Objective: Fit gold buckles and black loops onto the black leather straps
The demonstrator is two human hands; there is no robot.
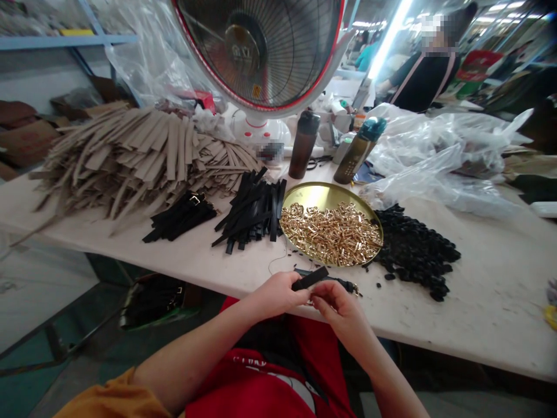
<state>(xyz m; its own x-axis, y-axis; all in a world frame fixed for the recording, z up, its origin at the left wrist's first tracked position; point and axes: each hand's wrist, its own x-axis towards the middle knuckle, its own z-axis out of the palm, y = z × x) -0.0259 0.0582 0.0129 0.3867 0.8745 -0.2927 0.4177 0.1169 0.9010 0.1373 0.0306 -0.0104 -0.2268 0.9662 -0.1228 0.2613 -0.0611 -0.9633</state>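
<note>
My left hand is closed around a short black strap, whose free end points up and to the right. Close against it, my right hand has its fingers pinched at the strap's lower end; whatever small thing may be between them is hidden. Just behind the hands another black strap lies on the table, with a gold buckle at its right end. Beyond that stands a round gold tray heaped with gold buckles.
Black strips and a buckled strap bundle lie left of the tray. Small black pieces spread to its right. Behind are a beige strip pile, a fan, two bottles and plastic bags. A person is further back.
</note>
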